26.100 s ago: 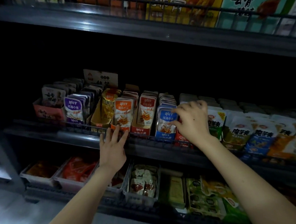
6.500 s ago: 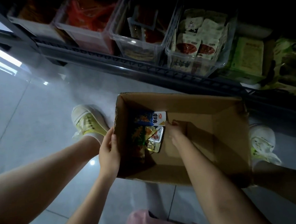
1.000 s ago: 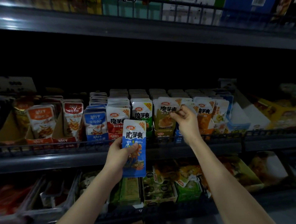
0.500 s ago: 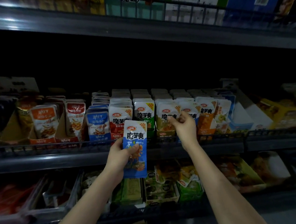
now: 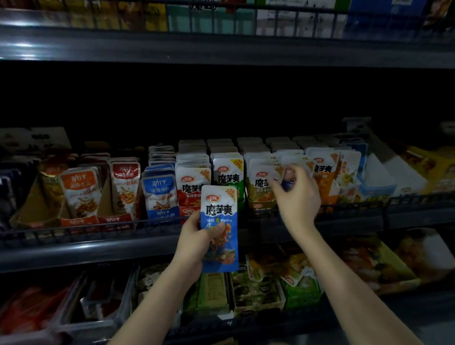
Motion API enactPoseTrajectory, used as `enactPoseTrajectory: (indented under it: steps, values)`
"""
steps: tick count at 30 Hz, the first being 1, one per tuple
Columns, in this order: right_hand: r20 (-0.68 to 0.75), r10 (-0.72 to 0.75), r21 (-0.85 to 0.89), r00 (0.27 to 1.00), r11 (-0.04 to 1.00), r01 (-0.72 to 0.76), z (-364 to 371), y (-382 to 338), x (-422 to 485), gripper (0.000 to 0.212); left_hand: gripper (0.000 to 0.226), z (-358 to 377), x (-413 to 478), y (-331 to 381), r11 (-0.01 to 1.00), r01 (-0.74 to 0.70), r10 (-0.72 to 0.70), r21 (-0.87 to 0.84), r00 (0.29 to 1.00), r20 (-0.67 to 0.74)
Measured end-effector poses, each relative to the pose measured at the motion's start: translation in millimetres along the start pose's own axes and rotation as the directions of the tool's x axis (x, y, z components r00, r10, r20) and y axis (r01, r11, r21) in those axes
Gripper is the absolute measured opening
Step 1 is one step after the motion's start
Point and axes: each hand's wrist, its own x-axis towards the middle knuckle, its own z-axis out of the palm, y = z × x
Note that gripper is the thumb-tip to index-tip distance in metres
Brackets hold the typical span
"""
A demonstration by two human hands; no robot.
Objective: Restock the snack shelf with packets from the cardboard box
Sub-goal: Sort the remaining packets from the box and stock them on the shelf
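You have two hands up: your left hand (image 5: 196, 236) grips one blue packet (image 5: 220, 226), your right hand (image 5: 296, 194) pinches one blurred packet (image 5: 289, 180); three shelf levels show

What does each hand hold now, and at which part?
The left hand holds a blue packet by its lower left side. The right hand pinches a blurred packet at the shelf row; which part cannot be told.

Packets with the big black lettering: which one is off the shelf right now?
The blue packet in the left hand, held in front of the shelf rail. The red, green and orange ones stand in rows behind the rail.
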Motion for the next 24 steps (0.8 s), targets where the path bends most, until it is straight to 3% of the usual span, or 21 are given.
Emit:
enactPoseTrajectory:
  steps: [1, 2, 4, 5, 6, 9, 13, 20, 24]
  values:
    - [0.083, 0.003, 0.04, 0.997, 0.999, -0.007, -4, -5, -12, 0.044, 0.026, 0, -2, 0, 1.0, -0.014, 0.014, 0.007, 1.0, 0.02]
    - [0.253, 0.053, 0.118, 0.966, 0.989, -0.085, -7, -11, -23, 0.044, 0.027, 2, -5, 1, 0.999, -0.034, 0.033, 0.02, 0.998, 0.044]
    - [0.638, 0.142, 0.308, 0.757, 0.854, -0.42, -13, -22, -42, 0.035, 0.03, 6, -13, 1, 0.995, -0.069, 0.062, 0.071, 0.994, 0.09]
    - [0.729, 0.132, 0.353, 0.671, 0.768, -0.535, -13, -24, -48, 0.027, 0.031, 7, -16, 1, 0.991, -0.082, 0.071, 0.102, 0.992, 0.107]
    - [0.76, 0.109, 0.38, 0.641, 0.725, -0.574, -13, -24, -53, 0.019, 0.032, 8, -19, 1, 0.987, -0.097, 0.081, 0.131, 0.99, 0.118]
    - [0.766, 0.074, 0.422, 0.639, 0.692, -0.586, -12, -26, -57, 0.009, 0.036, 3, -26, 1, 0.974, -0.127, 0.107, 0.187, 0.988, 0.113]
    - [0.76, 0.053, 0.441, 0.647, 0.69, -0.574, -5, -39, -63, 0.01, 0.032, -11, -32, 7, 0.963, -0.169, 0.148, 0.211, 0.983, 0.11]
    - [0.661, 0.023, 0.572, 0.75, 0.631, -0.523, 15, -70, -65, 0.014, 0.035, -51, -23, 22, 0.952, -0.234, 0.234, 0.198, 0.972, 0.024]
    - [0.626, 0.024, 0.6, 0.779, 0.624, -0.502, 10, -66, -57, 0.014, 0.03, -54, -14, 24, 0.932, -0.288, 0.276, 0.218, 0.957, 0.084]
